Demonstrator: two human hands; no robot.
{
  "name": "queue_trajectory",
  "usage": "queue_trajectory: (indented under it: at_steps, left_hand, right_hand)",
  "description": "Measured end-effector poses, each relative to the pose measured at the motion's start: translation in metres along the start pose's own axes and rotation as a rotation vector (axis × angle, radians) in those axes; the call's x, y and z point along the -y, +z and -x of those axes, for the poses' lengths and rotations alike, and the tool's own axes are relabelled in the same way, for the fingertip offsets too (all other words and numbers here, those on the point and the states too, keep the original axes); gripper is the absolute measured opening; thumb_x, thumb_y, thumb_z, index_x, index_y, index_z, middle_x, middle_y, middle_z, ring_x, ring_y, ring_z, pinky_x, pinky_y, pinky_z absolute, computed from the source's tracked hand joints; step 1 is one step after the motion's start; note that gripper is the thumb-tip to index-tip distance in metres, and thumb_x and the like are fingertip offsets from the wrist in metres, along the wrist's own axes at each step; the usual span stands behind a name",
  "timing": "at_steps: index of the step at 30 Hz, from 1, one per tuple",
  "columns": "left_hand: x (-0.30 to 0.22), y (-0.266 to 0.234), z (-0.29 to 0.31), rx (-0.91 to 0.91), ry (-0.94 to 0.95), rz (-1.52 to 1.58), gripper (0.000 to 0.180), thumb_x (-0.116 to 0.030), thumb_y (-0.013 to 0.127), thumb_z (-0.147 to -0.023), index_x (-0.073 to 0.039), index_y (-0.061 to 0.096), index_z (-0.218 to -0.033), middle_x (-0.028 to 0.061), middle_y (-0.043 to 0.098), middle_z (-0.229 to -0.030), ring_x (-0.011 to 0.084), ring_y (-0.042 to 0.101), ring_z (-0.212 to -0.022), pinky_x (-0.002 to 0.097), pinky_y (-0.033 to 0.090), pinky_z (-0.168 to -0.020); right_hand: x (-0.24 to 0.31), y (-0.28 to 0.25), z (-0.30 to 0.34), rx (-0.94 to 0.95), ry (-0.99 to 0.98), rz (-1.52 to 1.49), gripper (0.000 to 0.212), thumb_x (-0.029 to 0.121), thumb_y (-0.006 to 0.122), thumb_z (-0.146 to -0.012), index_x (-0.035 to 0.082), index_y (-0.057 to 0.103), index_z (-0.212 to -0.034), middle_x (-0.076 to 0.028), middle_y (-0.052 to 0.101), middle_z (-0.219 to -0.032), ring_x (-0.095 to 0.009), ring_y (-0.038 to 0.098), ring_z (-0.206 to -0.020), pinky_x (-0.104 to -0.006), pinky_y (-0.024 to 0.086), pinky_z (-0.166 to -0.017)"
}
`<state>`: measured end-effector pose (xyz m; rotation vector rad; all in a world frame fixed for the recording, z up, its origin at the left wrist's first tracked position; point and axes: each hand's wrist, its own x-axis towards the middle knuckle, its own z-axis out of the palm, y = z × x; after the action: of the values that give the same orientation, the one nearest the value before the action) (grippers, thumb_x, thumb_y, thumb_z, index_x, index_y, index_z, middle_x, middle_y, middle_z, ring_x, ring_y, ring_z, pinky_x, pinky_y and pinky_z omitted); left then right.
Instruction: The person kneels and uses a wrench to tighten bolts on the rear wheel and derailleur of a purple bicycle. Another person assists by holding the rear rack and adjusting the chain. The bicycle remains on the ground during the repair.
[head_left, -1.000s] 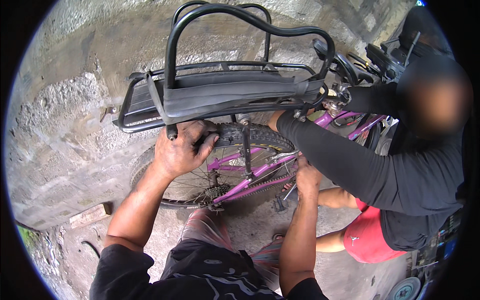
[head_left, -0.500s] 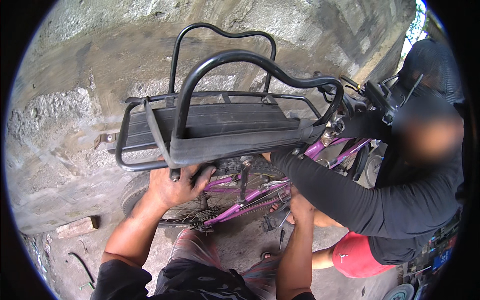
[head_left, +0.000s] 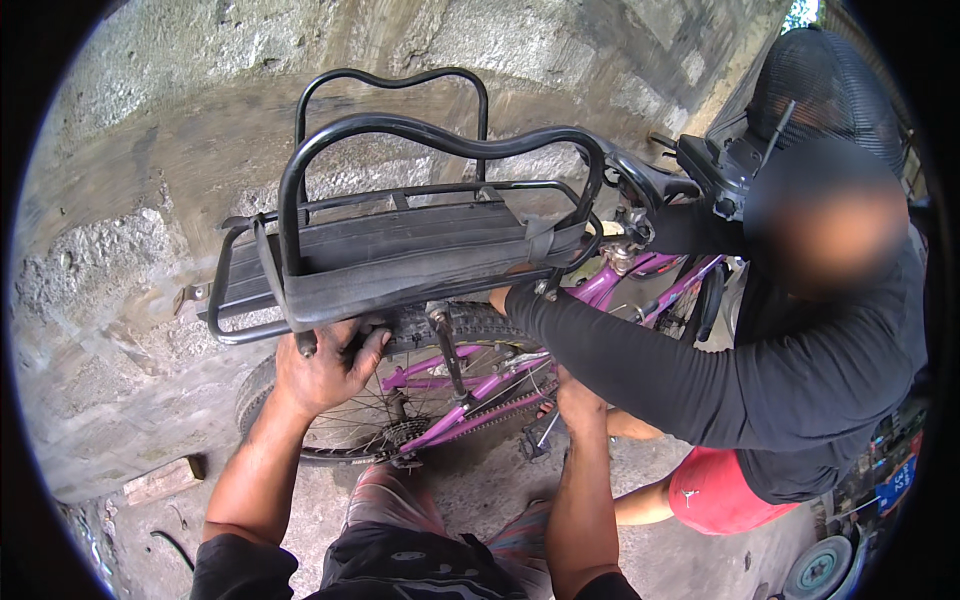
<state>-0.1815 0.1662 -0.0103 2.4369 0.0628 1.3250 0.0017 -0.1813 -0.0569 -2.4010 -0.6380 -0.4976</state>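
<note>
Rack [head_left: 400, 255] edge gripped by left hand [head_left: 325, 370], wall [head_left: 120, 250] near.

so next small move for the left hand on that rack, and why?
Probably keep the left hand gripping the black rear rack and steady it. It holds the rack's near edge above the rear tyre, while the right hand is down by the purple frame, and a co-worker's sleeve reaches in.

Outdoor repair spot (rough concrete wall [head_left: 120, 260]); purple bicycle [head_left: 480, 385].
</note>
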Motion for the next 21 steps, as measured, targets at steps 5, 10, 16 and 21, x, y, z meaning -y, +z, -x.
queue_trajectory:
  at_steps: [5,10,16,21]
  left_hand:
    - [-0.004,0.001,-0.001,0.022,-0.033,-0.045,0.023,-0.032,0.085,-0.089,-0.011,0.080,-0.098,0.0136,0.074,-0.092,0.0390,0.073,-0.086,0.0493,0.059,-0.074]
    - [-0.011,-0.008,-0.006,0.069,-0.034,-0.081,0.014,-0.017,0.083,-0.087,-0.007,0.078,-0.095,0.0130,0.077,-0.094,0.0386,0.072,-0.091,0.0465,0.057,-0.082]
    - [-0.015,-0.005,-0.012,0.016,0.093,-0.082,0.014,-0.013,0.083,-0.081,-0.005,0.074,-0.088,0.0157,0.074,-0.087,0.0397,0.071,-0.078,0.0477,0.056,-0.072]
    - [-0.011,-0.005,-0.007,0.018,0.109,-0.121,0.017,-0.015,0.084,-0.081,-0.004,0.072,-0.086,0.0164,0.072,-0.084,0.0402,0.071,-0.077,0.0473,0.055,-0.070]
  right_hand:
    - [-0.034,0.016,0.002,-0.049,-0.139,0.088,0.029,0.009,0.067,-0.098,-0.001,0.075,-0.124,-0.023,0.075,-0.127,-0.043,0.067,-0.121,-0.0522,0.046,-0.110]
    - [0.002,0.012,-0.006,-0.149,-0.170,-0.041,0.029,0.007,0.068,-0.096,-0.001,0.076,-0.123,-0.023,0.075,-0.124,-0.043,0.069,-0.118,-0.0537,0.048,-0.109]
    - [0.009,0.004,0.004,-0.041,-0.106,0.083,0.032,0.006,0.065,-0.096,0.002,0.075,-0.127,-0.024,0.073,-0.130,-0.044,0.066,-0.124,-0.0533,0.046,-0.113]
    - [-0.019,0.026,0.008,-0.143,-0.235,0.183,0.032,0.008,0.062,-0.098,0.002,0.075,-0.127,-0.025,0.072,-0.132,-0.044,0.065,-0.126,-0.0538,0.045,-0.114]
